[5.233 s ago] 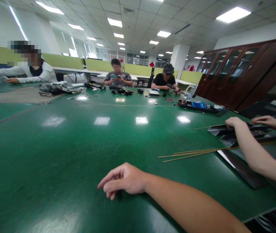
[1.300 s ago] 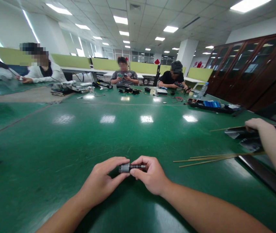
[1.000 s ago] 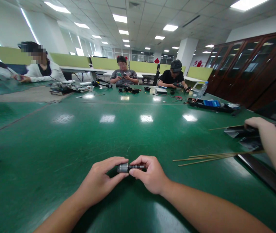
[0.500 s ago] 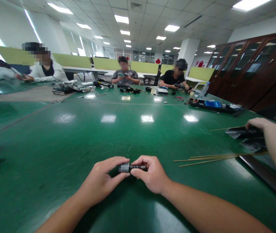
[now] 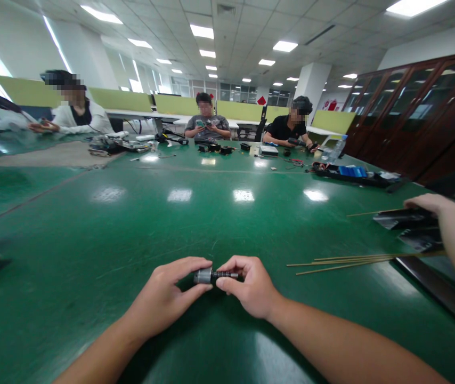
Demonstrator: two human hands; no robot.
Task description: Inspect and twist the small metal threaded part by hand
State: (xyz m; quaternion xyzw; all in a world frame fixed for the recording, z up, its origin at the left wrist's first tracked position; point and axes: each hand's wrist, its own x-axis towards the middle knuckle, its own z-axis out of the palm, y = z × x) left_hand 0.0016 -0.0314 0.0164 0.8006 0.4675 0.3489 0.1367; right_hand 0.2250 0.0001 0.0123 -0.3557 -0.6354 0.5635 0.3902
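Just above the green tabletop, at the lower middle, I hold a small part with a grey metal cylinder at its left and a dark ribbed shaft with a bright tip at its right. The thumb and fingers of my left hand close around the cylinder from front and back. My right hand pinches the shaft between thumb and forefinger, close to the left fingertips. The part lies roughly level, pointing left to right. Fingers cover some of the shaft, and its exact kind cannot be made out.
Thin brass-coloured rods lie to the right, beside another person's hand on dark pieces. Across the green table are a black tray, a plastic bottle, electronic parts and several seated people.
Both hands keep their grips, almost still. The part has shifted very slightly left with my left hand, and the whole view has moved a little.
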